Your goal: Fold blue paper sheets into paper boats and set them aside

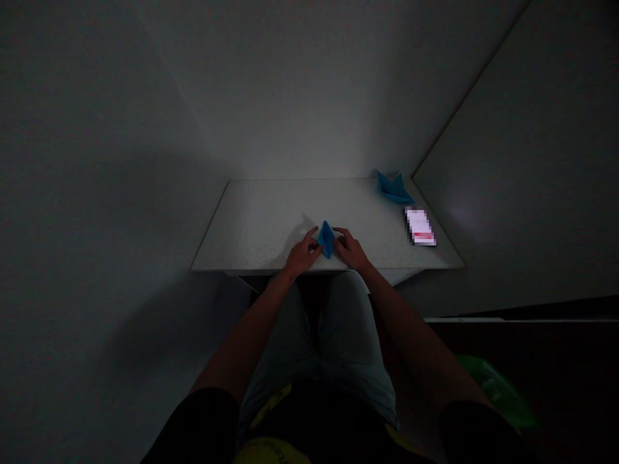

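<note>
Small blue paper piece: it [325, 240] was at the near edge of the table [251, 219], around the middle of its width, between the person's two hands. Its outline was a narrow diamond with points far and near, so at least some folding seemed to be done.

Left hand: it [304, 254] grasped the paper's left side, thumb toward the near part, with the index finger reaching past it on the far side.

Right hand: it [353, 251] had its fingertips at the paper's right edge, the fingers bent; whether they pinched it or only steadied it could not be told.

Larger blue paper form: it [394, 190] lay at the far right of the table, apart from both hands, with raised points and a boat-like outline. It looked finished.

Phone: it [420, 227] lay on the right of the table, just nearer than the larger form, its screen lit and its content blurred.

Progress: one form appeared complete and out of hand, while the small piece appeared to be in a late stage of shaping.

Remaining: with fingers at both its sides, the small piece seemed to need some further shaping or setting down; the dim light hid its finer creases.
</note>
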A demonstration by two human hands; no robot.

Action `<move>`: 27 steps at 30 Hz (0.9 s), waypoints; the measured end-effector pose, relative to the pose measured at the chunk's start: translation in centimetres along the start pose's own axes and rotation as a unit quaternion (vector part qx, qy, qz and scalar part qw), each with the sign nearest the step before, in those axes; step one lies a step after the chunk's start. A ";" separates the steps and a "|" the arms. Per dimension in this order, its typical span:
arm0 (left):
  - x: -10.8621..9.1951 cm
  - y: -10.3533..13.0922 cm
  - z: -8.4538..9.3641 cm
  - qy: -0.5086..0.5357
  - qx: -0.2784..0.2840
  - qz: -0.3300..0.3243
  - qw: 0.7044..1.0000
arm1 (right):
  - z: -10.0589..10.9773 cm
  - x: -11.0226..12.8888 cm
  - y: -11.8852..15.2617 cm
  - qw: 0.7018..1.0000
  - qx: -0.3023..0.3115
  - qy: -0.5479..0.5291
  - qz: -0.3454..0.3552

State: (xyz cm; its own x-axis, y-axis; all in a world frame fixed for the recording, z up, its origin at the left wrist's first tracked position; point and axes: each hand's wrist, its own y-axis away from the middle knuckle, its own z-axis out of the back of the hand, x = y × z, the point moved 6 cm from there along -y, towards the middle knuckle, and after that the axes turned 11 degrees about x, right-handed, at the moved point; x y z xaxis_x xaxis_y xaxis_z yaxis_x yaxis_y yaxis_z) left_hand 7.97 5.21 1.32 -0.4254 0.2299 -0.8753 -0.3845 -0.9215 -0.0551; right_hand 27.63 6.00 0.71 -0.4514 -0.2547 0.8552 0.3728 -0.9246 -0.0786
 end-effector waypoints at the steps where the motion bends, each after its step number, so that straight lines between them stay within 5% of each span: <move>1: 0.0 0.0 0.1 0.009 -0.012 -0.001 1.000 | 0.1 0.0 0.1 1.000 -0.008 -0.001 0.004; 9: 0.7 -0.4 0.6 0.103 -0.039 -0.005 0.994 | 1.1 -1.0 0.0 0.996 -0.066 -0.059 0.002; 21: 1.9 -0.9 0.6 0.155 -0.056 -0.019 0.986 | 0.8 -0.8 -0.1 0.980 -0.039 -0.190 0.041; 27: 1.2 -0.6 0.8 0.107 -0.052 -0.015 0.993 | 0.5 -1.1 -0.3 0.990 -0.037 -0.137 -0.002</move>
State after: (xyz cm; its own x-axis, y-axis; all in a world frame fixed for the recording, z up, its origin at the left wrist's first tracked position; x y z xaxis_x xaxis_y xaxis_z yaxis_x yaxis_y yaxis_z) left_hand 7.01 6.27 0.74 -0.2271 0.1965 -0.9538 -0.3025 -0.9452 -0.1227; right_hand 28.39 6.69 0.08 -0.2114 -0.1731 0.9620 0.3060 -0.9464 -0.1031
